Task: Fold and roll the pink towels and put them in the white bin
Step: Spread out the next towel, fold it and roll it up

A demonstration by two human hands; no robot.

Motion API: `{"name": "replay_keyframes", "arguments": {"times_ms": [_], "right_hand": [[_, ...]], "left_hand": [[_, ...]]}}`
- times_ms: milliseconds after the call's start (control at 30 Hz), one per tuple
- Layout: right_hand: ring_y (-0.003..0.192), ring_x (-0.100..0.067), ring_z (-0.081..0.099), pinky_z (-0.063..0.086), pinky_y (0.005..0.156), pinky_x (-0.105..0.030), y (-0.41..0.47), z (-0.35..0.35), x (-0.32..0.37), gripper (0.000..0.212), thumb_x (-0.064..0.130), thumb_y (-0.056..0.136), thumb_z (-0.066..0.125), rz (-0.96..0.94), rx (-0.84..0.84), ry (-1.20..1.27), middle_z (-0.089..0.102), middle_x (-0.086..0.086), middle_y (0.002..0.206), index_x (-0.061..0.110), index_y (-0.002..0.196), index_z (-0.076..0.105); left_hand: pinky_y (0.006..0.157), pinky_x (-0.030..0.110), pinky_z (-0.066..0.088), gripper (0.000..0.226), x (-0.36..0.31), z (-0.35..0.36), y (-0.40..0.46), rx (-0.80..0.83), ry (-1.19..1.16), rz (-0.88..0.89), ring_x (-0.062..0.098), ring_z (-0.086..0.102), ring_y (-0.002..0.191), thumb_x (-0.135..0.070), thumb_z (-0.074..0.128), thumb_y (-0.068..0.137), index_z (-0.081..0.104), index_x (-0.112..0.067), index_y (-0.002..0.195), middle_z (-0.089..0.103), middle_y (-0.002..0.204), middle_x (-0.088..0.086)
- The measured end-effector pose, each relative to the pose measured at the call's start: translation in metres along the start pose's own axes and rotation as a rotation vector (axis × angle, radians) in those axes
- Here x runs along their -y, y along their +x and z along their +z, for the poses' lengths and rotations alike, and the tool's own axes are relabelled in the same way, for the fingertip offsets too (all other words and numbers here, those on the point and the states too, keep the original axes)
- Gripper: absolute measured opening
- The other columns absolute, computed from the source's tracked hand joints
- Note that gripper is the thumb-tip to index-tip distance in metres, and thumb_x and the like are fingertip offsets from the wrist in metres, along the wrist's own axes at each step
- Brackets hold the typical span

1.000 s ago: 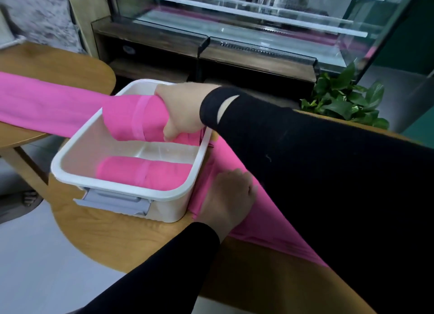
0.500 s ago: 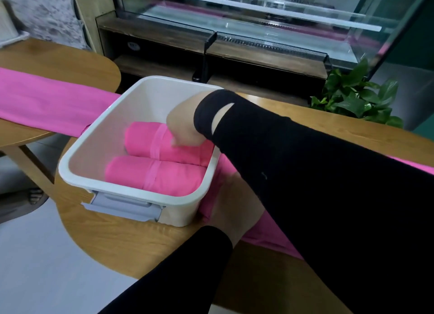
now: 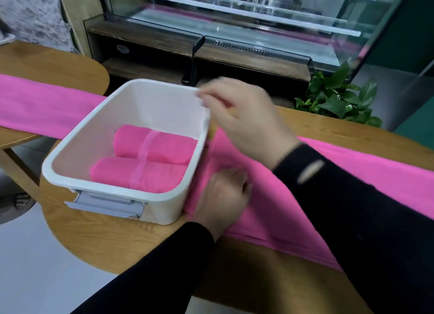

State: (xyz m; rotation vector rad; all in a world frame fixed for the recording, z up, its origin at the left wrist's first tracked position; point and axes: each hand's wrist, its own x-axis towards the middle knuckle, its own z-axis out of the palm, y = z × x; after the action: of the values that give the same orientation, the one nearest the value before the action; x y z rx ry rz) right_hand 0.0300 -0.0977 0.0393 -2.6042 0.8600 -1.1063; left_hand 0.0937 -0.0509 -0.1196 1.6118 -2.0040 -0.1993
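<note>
Two rolled pink towels [image 3: 150, 158] sitting side by side in white bin [image 3: 164, 97]. Right hand [image 3: 244, 123] hovering over rim, grip loose, holding nothing. Left hand [image 3: 223, 196] pressing next flat towel [image 3: 352, 172] on tabletop [image 3: 117, 243], fingers curled, grip unclear. Tip imo: be folding edges square, rolling tight.

- The wooden table [image 3: 112, 243] has a light grain and a rounded left end; its near edge runs from lower left to the right.
- A white bin [image 3: 164, 208] stands directly on the table, near the rounded left end, with a grey handle on its near side.
- A flat pink towel [image 3: 366, 172] lies spread on the table, just to the right of the bin; its near edge reaches toward the near edge of the table.
- A second wooden table [image 3: 47, 62] stands at the far left, and another pink towel [image 3: 42, 106] lies across it, reaching toward the bin.
</note>
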Motion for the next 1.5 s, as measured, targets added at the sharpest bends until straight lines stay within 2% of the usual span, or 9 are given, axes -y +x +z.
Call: {"name": "replay_keyframes", "arguments": {"times_ms": [67,167,333,533,767,1100,1233,1367,1500], "right_hand": [[0.091,-0.011,0.060,0.050,0.084,-0.038,-0.071,-0.027,-0.030,0.019,0.018,0.103,0.054,0.205,-0.047,-0.040,0.066,0.006,0.096,0.014,0.104,0.072],[0.107,-0.011,0.062,0.049,0.097,-0.038,-0.191,-0.048,-0.059,0.030,0.038,0.100,0.051,0.479,0.141,-0.165,0.066,0.011,0.111,0.021,0.115,0.071],[0.142,0.003,0.031,0.021,0.120,-0.032,-0.302,-0.077,-0.063,0.054,0.059,0.089,0.051,0.592,0.315,-0.221,0.041,0.024,0.150,0.039,0.139,0.056],[0.134,-0.002,0.041,0.024,0.116,-0.030,-0.310,-0.088,-0.065,0.053,0.063,0.086,0.053,0.565,0.315,-0.241,0.049,0.023,0.142,0.036,0.130,0.065],[0.114,-0.012,0.056,0.043,0.097,-0.035,-0.295,-0.079,-0.066,0.023,0.043,0.090,0.068,0.427,0.352,-0.387,0.062,0.014,0.119,0.031,0.110,0.071],[0.107,-0.011,0.057,0.046,0.096,-0.037,-0.304,-0.108,-0.083,0.027,0.043,0.100,0.050,0.556,0.279,-0.304,0.060,0.015,0.109,0.027,0.106,0.070],[0.134,-0.013,0.045,0.036,0.114,-0.041,-0.301,-0.116,-0.104,0.040,0.043,0.102,0.048,0.644,0.362,-0.371,0.052,0.011,0.142,0.027,0.137,0.059],[0.152,-0.012,0.021,0.016,0.124,-0.038,-0.288,-0.117,-0.131,0.055,0.049,0.104,0.039,0.663,0.476,-0.372,0.026,0.011,0.163,0.033,0.156,0.032],[0.154,-0.009,0.007,0.007,0.126,-0.042,-0.272,-0.112,-0.157,0.058,0.051,0.105,0.031,0.678,0.517,-0.372,0.013,0.009,0.167,0.031,0.159,0.024]], "left_hand": [[0.079,0.040,0.040,0.014,-0.005,0.002,0.000,0.008,0.026,0.016,0.029,0.056,0.086,-0.031,0.058,0.091,0.054,-0.020,0.083,0.061,0.085,0.004],[0.080,0.041,0.041,0.016,-0.003,0.003,-0.002,0.032,0.054,0.012,0.025,0.053,0.084,-0.032,0.057,0.092,0.049,-0.022,0.084,0.055,0.083,-0.001],[0.089,0.040,0.040,0.038,-0.009,-0.002,-0.012,0.146,0.172,0.203,0.020,0.050,0.100,-0.057,0.046,0.096,0.061,-0.024,0.108,0.055,0.102,-0.005],[0.104,0.035,0.038,0.060,-0.017,-0.008,-0.044,0.246,0.169,0.355,0.013,0.046,0.126,-0.073,0.041,0.091,0.059,-0.031,0.131,0.055,0.134,-0.007],[0.097,0.037,0.045,0.043,-0.038,-0.003,-0.051,0.226,0.153,0.359,0.015,0.055,0.120,-0.055,0.054,0.095,0.064,-0.026,0.125,0.061,0.127,-0.006],[0.092,0.039,0.044,0.029,-0.021,-0.017,-0.044,0.232,0.136,0.244,0.014,0.055,0.103,-0.049,0.054,0.097,0.071,-0.026,0.103,0.062,0.108,-0.011],[0.090,0.041,0.044,0.027,-0.030,-0.005,-0.030,0.194,0.173,0.180,0.017,0.054,0.101,-0.047,0.054,0.097,0.067,-0.024,0.102,0.059,0.103,-0.008],[0.105,0.042,0.039,0.046,-0.043,0.015,0.002,0.235,0.191,0.124,0.023,0.049,0.127,-0.050,0.052,0.097,0.057,-0.023,0.134,0.055,0.135,0.000],[0.115,0.044,0.031,0.053,-0.052,0.036,0.044,0.295,0.230,0.091,0.026,0.036,0.143,-0.051,0.046,0.100,0.049,-0.023,0.144,0.041,0.155,0.007]]}}
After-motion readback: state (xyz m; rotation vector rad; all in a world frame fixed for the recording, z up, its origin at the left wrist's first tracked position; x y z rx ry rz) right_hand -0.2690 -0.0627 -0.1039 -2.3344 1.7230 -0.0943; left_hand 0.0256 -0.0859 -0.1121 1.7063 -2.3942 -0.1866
